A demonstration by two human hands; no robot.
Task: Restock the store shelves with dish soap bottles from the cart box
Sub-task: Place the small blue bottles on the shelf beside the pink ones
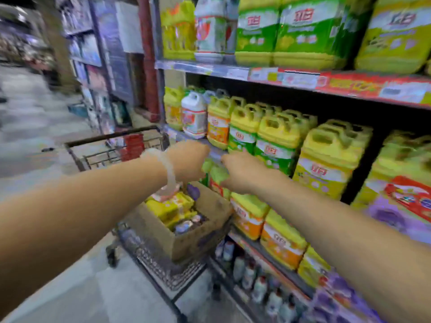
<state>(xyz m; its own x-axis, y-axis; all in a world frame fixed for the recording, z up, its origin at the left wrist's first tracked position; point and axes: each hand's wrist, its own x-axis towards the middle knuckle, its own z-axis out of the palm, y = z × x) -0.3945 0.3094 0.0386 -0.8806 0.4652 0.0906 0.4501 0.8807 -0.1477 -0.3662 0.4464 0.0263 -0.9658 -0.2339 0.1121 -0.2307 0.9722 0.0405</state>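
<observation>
Both arms reach forward over the cart (pixel 98 157) toward the shelves (pixel 291 80) on the right. The left hand (pixel 187 160) and the right hand (pixel 242 173) are close together, with a light green bottle (pixel 215 172) between them. The picture is blurred and the fingers are hidden behind the backs of the hands, so I cannot tell if either hand really grips the bottle. A pale bracelet (pixel 169 173) is on the left wrist. Below the hands, the cardboard box (pixel 200 227) sits in the cart and has yellow bottles (pixel 171 207) inside. The shelves hold many yellow jugs (pixel 277 134) in rows, on several levels.
</observation>
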